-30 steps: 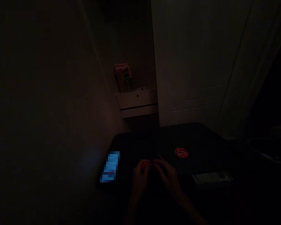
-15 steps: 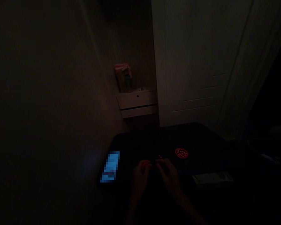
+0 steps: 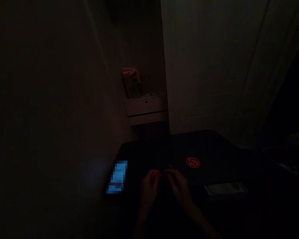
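Left hand (image 3: 149,186) closed round one red piece (image 3: 154,174) in near-darkness

Both my hands are left of the one red patterned disc (image 3: 193,162) and nearer to me than it. My left hand's fingers curl around the red piece, its shape too dim to make out. My right hand (image 3: 178,185), closer to the disc, has its thumb and fingertips drawn together; I cannot tell whether they grip anything. Just past them, left of the disc, are a few small red dots (image 3: 170,166), too faint to count surely.

One lit screen (image 3: 117,177), blurred into blocks, lies well left of the disc. One pale flat box (image 3: 226,188) is nearer to me and right of it. The disc lies on one black table (image 3: 149,152) with rounded corners. Beyond the disc to the left is one drawer unit (image 3: 147,108) with one red-and-white striped item (image 3: 130,71) above. One pale panel (image 3: 201,59) rises behind the disc; one plain wall (image 3: 52,99) stands far left of it.
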`<state>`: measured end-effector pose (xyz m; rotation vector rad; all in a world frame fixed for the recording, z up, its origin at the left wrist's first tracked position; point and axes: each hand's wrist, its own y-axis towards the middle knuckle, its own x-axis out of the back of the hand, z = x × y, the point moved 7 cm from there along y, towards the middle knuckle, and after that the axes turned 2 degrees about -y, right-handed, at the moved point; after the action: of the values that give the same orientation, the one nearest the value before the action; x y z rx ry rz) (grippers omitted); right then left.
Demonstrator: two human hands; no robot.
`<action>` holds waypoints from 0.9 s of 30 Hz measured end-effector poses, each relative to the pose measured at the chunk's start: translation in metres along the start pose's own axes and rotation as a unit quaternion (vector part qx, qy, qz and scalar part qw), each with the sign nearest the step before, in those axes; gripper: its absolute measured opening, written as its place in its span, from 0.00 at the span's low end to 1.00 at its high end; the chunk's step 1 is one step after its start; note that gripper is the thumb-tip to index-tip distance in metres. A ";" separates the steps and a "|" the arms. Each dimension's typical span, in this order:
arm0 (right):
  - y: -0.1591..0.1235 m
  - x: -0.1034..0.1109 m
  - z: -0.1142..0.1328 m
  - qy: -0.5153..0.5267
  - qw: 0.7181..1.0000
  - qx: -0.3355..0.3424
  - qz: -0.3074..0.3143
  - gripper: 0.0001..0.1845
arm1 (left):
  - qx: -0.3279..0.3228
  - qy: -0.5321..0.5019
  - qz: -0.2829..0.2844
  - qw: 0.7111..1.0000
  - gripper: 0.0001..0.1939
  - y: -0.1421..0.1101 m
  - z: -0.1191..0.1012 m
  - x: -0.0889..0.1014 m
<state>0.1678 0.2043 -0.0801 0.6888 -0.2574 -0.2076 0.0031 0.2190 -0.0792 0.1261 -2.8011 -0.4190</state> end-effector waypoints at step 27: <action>0.000 -0.005 0.003 -0.004 0.999 0.019 0.029 0.09 | -0.001 0.002 -0.012 1.000 0.16 0.000 -0.001 0.001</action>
<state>0.1624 0.2043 -0.0784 0.7174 -0.2887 -0.1512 0.0020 0.2189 -0.0779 0.1594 -2.7981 -0.4275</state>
